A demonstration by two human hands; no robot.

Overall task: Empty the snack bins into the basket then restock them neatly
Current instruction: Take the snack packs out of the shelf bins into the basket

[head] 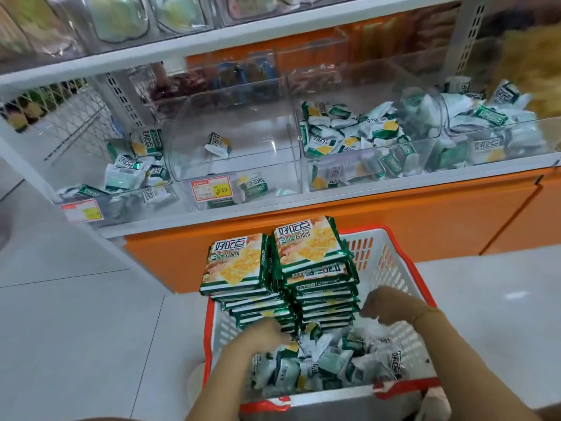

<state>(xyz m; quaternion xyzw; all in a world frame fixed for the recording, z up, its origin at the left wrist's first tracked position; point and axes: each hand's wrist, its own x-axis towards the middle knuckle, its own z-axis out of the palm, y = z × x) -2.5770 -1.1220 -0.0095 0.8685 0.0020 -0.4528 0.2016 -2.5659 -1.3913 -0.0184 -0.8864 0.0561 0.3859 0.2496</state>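
Now both hands reach into the white plastic basket with red rim [391,259]: left hand [267,332] digs among small green-white snack packets [328,360], grip hidden; right hand [385,305] hovers with curled, empty fingers.

red-rimmed basket [391,253] holds stacked and loose green-white snack packets [321,360].

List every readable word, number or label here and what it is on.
"好吃点": top pack of the stacks in the basket.
"8.60", seen upside down: price tag on the near-empty bin.
Left price tag: too blurred.
Smaller print on packs and tags: unreadable.
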